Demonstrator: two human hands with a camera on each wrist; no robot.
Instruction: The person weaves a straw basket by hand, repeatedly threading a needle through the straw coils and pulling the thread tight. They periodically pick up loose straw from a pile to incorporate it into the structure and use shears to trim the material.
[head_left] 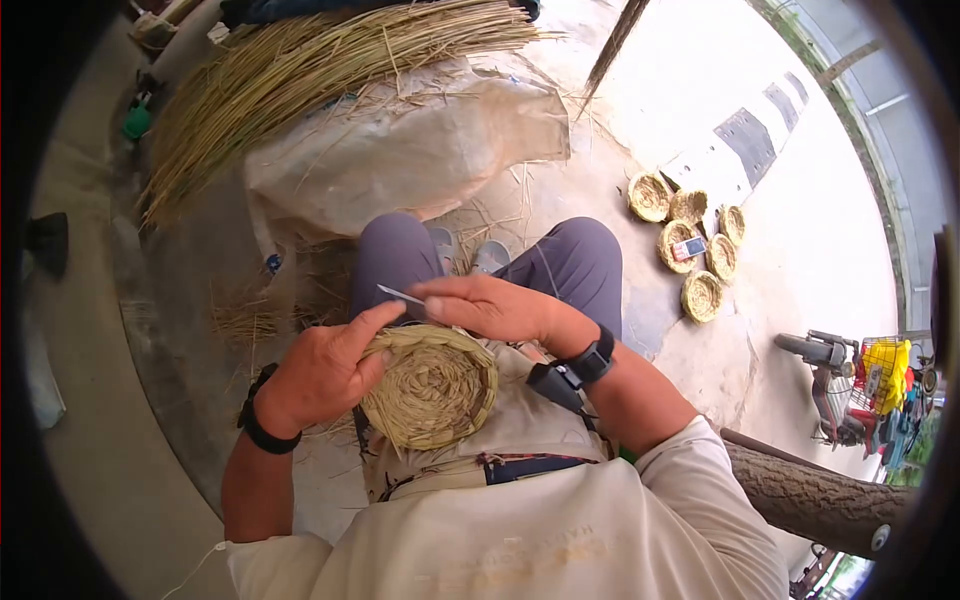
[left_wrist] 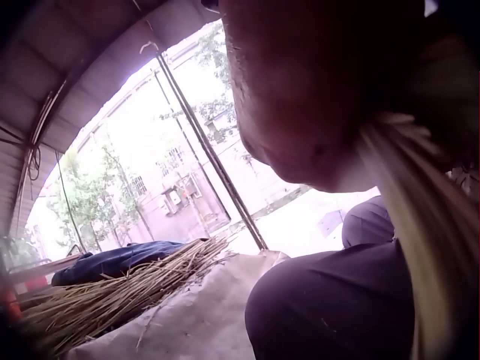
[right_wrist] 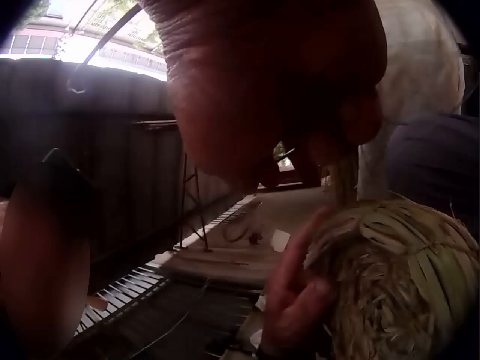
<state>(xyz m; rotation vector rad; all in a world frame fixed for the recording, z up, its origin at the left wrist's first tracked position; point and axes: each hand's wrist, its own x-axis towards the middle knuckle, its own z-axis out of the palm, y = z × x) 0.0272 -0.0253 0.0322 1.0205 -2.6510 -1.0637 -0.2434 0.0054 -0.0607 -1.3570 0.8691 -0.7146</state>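
Note:
A shallow round basket [head_left: 428, 388] of coiled straw sits in the person's lap, its rim towards the knees. The left hand [head_left: 325, 375] grips the basket's left rim, thumb near the coils and index finger reaching along the top edge. Just above that rim, the right hand [head_left: 485, 305] pinches a thin, shiny metal needle-like tool [head_left: 398, 294], which points left past the left fingertip. In the right wrist view the woven basket [right_wrist: 397, 285] shows close beneath the right hand [right_wrist: 277, 97]. Pale straw strands [left_wrist: 420, 225] run down from the left hand in the left wrist view.
A large bundle of long straw [head_left: 330, 75] lies on a plastic-covered heap [head_left: 420, 150] ahead. Several small straw baskets [head_left: 702, 297] sit on the floor at right, one with a phone-like item [head_left: 688, 248] on it. A log [head_left: 810, 495] and a parked scooter [head_left: 835, 390] are further right.

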